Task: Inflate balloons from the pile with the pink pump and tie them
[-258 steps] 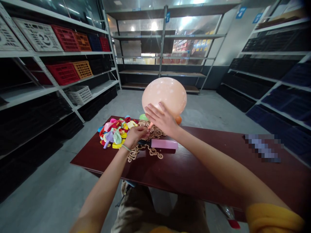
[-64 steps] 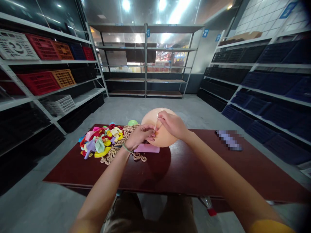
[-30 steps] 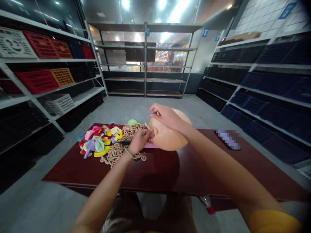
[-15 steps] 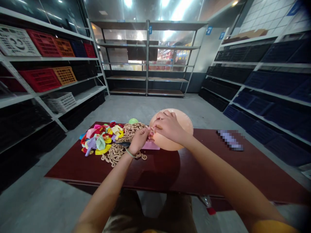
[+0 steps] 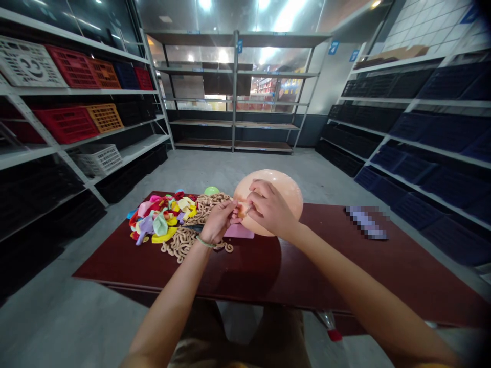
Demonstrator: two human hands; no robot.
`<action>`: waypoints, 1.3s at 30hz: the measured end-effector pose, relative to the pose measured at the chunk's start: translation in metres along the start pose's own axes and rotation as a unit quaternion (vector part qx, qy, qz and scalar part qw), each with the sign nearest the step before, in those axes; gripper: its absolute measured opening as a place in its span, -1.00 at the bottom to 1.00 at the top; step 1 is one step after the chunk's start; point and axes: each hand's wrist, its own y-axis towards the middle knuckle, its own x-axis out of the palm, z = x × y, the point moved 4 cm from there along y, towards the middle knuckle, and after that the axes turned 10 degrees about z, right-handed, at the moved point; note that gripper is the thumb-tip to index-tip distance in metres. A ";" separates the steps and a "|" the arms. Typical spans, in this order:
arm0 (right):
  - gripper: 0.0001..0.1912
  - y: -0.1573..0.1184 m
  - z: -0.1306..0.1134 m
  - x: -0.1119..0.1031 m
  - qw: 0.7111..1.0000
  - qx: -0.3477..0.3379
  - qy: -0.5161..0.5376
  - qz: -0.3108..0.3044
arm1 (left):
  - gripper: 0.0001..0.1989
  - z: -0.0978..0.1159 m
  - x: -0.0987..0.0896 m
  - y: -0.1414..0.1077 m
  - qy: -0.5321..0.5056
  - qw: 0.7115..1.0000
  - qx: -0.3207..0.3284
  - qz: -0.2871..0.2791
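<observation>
A large inflated peach balloon (image 5: 286, 197) is behind and under my hands. My left hand (image 5: 220, 221) is closed, its thumb and fingers pinching the balloon's neck. Close beside it, my right hand (image 5: 271, 208) has bent fingers closed at the same neck; the exact grip is too small to make out. Left of my hands lie a heap of beige curled strings (image 5: 184, 243) and a pile of colourful limp balloons (image 5: 159, 220). Beneath my left hand's fingers a pink flat object (image 5: 240, 231) shows. Behind the strings is a small green round thing (image 5: 211, 190).
The dark red table (image 5: 245, 271) spans the front. A blurred-out purple object (image 5: 366, 223) lies on its right part. Shelves with red, orange and white crates (image 5: 65, 122) stand at left, dark crates at right, and a metal rack (image 5: 233, 92) at the back.
My right hand's fingers have shifted slightly and are more curled near the balloon's neck. The balloon has moved a little to the left. My left hand keeps its pinch.
</observation>
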 end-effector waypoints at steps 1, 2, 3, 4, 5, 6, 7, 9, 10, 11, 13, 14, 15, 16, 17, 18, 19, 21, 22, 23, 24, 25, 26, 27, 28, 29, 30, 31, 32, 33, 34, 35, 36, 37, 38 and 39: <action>-0.87 -0.002 0.001 0.001 1.000 -0.002 0.005 -0.003 | -0.64 0.001 0.000 -0.001 -0.009 1.000 -0.001 -0.007; -0.86 -0.003 0.003 0.001 1.000 -0.005 0.011 -0.009 | -0.64 0.001 0.000 -0.002 -0.015 1.000 -0.001 -0.014; -0.85 -0.004 0.006 0.001 1.000 -0.006 0.017 -0.017 | -0.65 0.002 0.001 -0.003 -0.016 1.000 -0.001 -0.020; -0.85 -0.004 0.009 0.000 0.999 -0.006 0.025 -0.026 | -0.65 0.002 0.001 -0.004 -0.014 1.000 -0.002 -0.025; -0.85 -0.004 0.011 -0.001 0.999 -0.004 0.035 -0.034 | -0.65 0.003 0.002 -0.005 -0.010 1.000 -0.002 -0.029; -0.84 -0.003 0.014 -0.003 0.998 0.003 0.047 -0.037 | -0.65 0.003 0.003 -0.005 -0.004 0.999 -0.001 -0.034; -0.84 -0.002 0.016 -0.005 0.998 0.013 0.059 -0.035 | -0.65 0.004 0.004 -0.005 0.000 0.999 0.004 -0.037; -0.80 0.002 0.019 -0.009 0.996 0.034 0.080 -0.022 | -0.64 0.005 0.006 -0.004 0.009 0.999 0.019 -0.047; -0.77 0.004 0.019 -0.010 0.995 0.043 0.084 -0.013 | -0.64 0.006 0.007 -0.003 0.016 0.998 0.027 -0.051; -0.75 0.006 0.018 -0.010 0.995 0.048 0.084 -0.006 | -0.64 0.007 0.007 -0.002 0.026 0.997 0.036 -0.056; -0.71 0.010 0.015 -0.009 0.996 0.056 0.073 0.002 | -0.63 0.010 0.007 -0.002 0.055 0.995 0.059 -0.063; -0.71 0.012 0.013 -0.007 0.996 0.058 0.065 0.004 | -0.63 0.012 0.007 -0.002 0.074 0.992 0.073 -0.064; -0.71 0.014 0.012 -0.005 0.997 0.056 0.060 0.004 | -0.63 0.015 0.007 -0.003 0.096 0.989 0.088 -0.066; -0.72 0.015 0.010 -0.004 0.997 0.051 0.059 0.003 | -0.62 0.018 0.006 -0.004 0.119 0.985 0.103 -0.068; -0.74 0.016 0.007 -0.003 0.997 0.044 0.060 0.003 | -0.62 0.021 0.006 -0.006 0.142 0.981 0.116 -0.069; -0.77 0.017 0.005 -0.002 0.997 0.034 0.063 0.002 | -0.62 0.023 0.005 -0.008 0.163 0.976 0.126 -0.071; -0.80 0.017 0.002 -0.002 0.997 0.025 0.067 0.002 | -0.61 0.026 0.005 -0.009 0.180 0.972 0.134 -0.074; -0.85 0.018 -0.002 -0.001 0.997 0.014 0.074 0.006 | -0.61 0.030 0.005 -0.012 0.197 0.966 0.147 -0.079; -0.86 0.019 -0.004 -0.001 0.997 0.011 0.075 0.010 | -0.61 0.032 0.005 -0.013 0.202 0.964 0.151 -0.080; -0.85 0.019 -0.006 -0.001 0.997 0.007 0.077 0.015 | -0.61 0.032 0.004 -0.014 0.205 0.963 0.155 -0.079; -0.85 0.019 -0.008 0.000 0.997 0.003 0.078 0.020 | -0.61 0.033 0.004 -0.015 0.208 0.962 0.160 -0.076; -0.83 0.019 -0.010 0.001 0.997 -0.002 0.079 0.026 | -0.61 0.033 0.003 -0.015 0.210 0.961 0.166 -0.073; -0.82 0.019 -0.011 0.002 0.996 -0.007 0.080 0.033 | -0.63 0.034 0.003 -0.015 0.213 0.959 0.173 -0.068; -0.82 0.018 -0.013 0.003 0.996 -0.012 0.080 0.039 | -0.64 0.034 0.002 -0.015 0.217 0.957 0.182 -0.065; -0.82 0.018 -0.013 0.004 0.996 -0.015 0.079 0.046 | -0.66 0.035 0.002 -0.015 0.222 0.954 0.190 -0.061; -0.82 0.017 -0.014 0.006 0.995 -0.017 0.078 0.052 | -0.68 0.035 0.001 -0.015 0.229 0.951 0.198 -0.057; -0.83 0.017 -0.015 0.007 0.995 -0.017 0.076 0.055 | -0.70 0.035 0.001 -0.015 0.235 0.949 0.204 -0.052; -0.84 0.016 -0.015 0.009 0.996 -0.017 0.074 0.055 | -0.73 0.036 0.000 -0.015 0.239 0.948 0.207 -0.046; -0.85 0.016 -0.015 0.011 0.996 -0.017 0.072 0.054 | -0.74 0.036 0.000 -0.015 0.239 0.947 0.210 -0.037; -0.85 0.016 -0.015 0.012 0.996 -0.019 0.070 0.051 | -0.76 0.037 0.000 -0.014 0.235 0.948 0.214 -0.025; -0.86 0.016 -0.016 0.014 0.996 -0.020 0.068 0.049 | -0.77 0.037 0.000 -0.014 0.230 0.948 0.220 -0.012; -0.86 0.016 -0.016 0.015 0.996 -0.022 0.067 0.048 | -0.78 0.038 -0.001 -0.015 0.227 0.947 0.229 0.003; -0.87 0.016 -0.016 0.016 0.996 -0.024 0.067 0.051 | -0.79 0.038 -0.001 -0.015 0.228 0.943 0.243 0.018; -0.88 0.016 -0.016 0.017 0.996 -0.024 0.068 0.055 | -0.81 0.038 -0.001 -0.015 0.236 0.936 0.259 0.036; -0.89 0.016 -0.017 0.018 0.996 -0.021 0.068 0.060 | -0.83 0.038 -0.002 -0.016 0.252 0.925 0.278 0.056; -0.89 0.016 -0.017 0.019 0.995 -0.016 0.069 0.066 | -0.84 0.038 -0.003 -0.016 0.271 0.912 0.299 0.078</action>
